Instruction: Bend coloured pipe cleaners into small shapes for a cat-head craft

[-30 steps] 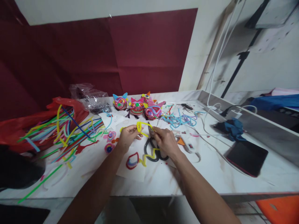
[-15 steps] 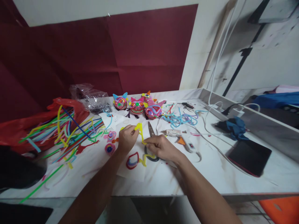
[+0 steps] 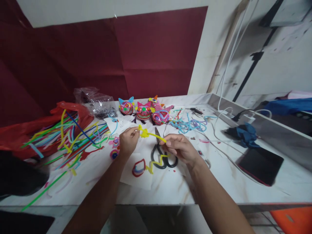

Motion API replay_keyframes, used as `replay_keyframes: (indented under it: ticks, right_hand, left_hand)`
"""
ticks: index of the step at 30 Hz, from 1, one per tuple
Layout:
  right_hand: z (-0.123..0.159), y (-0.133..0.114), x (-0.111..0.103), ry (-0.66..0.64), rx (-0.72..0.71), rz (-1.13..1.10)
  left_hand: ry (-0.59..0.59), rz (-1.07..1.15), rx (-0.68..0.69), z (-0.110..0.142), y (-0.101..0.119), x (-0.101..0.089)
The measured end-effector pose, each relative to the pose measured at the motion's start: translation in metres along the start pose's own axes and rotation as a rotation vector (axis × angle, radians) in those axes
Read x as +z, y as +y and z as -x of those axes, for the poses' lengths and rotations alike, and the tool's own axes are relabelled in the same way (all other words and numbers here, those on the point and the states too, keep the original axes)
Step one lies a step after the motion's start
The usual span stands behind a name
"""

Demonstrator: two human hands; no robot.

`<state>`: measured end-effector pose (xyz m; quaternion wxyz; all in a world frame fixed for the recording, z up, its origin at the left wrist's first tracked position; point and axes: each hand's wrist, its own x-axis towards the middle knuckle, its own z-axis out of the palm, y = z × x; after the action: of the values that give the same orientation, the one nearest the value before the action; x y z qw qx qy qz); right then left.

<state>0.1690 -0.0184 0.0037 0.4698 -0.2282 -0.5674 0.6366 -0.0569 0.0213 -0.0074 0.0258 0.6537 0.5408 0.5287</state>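
A maroon sheet [image 3: 156, 48] covers the wall from upper left to upper centre; below it, the white marbled table [image 3: 243, 195] carries a red plastic bag [image 3: 84, 115] with coloured fuzzy strips [image 3: 80, 127] at left, eared figures [image 3: 143, 112] above centre, and a flat black device [image 3: 262, 165] at right. At frame centre, the left hand [image 3: 129, 139] pinches the bent left end of the yellow strip [image 3: 156, 136], and the right hand [image 3: 181, 148] pinches its straighter right end, the middle section spanning the gap between both grips.
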Motion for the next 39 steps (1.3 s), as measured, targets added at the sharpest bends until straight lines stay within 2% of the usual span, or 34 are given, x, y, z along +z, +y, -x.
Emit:
replay_keyframes:
  ticks: [3, 6, 8, 10, 13, 17, 22, 26, 30, 36, 39]
  right_hand:
    - [-0.006, 0.005, -0.002, 0.201, -0.013, 0.36]
    - [-0.009, 0.013, 0.002, 0.353, -0.203, 0.893]
    - [-0.009, 0.017, 0.007, 0.386, -0.361, 1.167]
    - [-0.008, 0.02, 0.013, 0.367, -0.469, 1.292]
    - [-0.009, 0.024, 0.02, 0.313, -0.542, 1.27]
    - [-0.013, 0.028, 0.024, 0.279, -0.548, 1.116]
    - [-0.012, 0.023, 0.024, 0.308, -0.463, 0.99]
    - [-0.009, 0.015, 0.023, 0.245, -0.359, 0.929]
    - [-0.009, 0.017, 0.021, 0.266, -0.349, 0.988]
    - [-0.008, 0.024, 0.019, 0.42, -0.675, 1.327]
    - [-0.007, 0.022, 0.02, 0.423, -0.73, 1.485]
  left_hand:
    - [-0.059, 0.112, -0.06, 0.0, 0.002, 0.0]
    - [-0.058, 0.106, -0.048, 0.005, 0.009, 0.001]
    - [-0.083, 0.143, -0.072, 0.008, 0.015, 0.002]
    - [-0.141, 0.238, -0.134, 0.012, 0.022, 0.004]
    - [-0.235, 0.416, -0.258, 0.015, 0.032, 0.006]
    - [-0.348, 0.607, -0.389, 0.017, 0.043, 0.004]
    - [-0.491, 0.758, -0.49, 0.016, 0.049, -0.001]
    - [-0.558, 0.858, -0.58, 0.015, 0.05, -0.003]
    - [-0.502, 0.804, -0.561, 0.015, 0.048, -0.001]
    - [-0.326, 0.649, -0.465, 0.019, 0.047, 0.005]
    - [-0.217, 0.516, -0.341, 0.024, 0.047, 0.006]
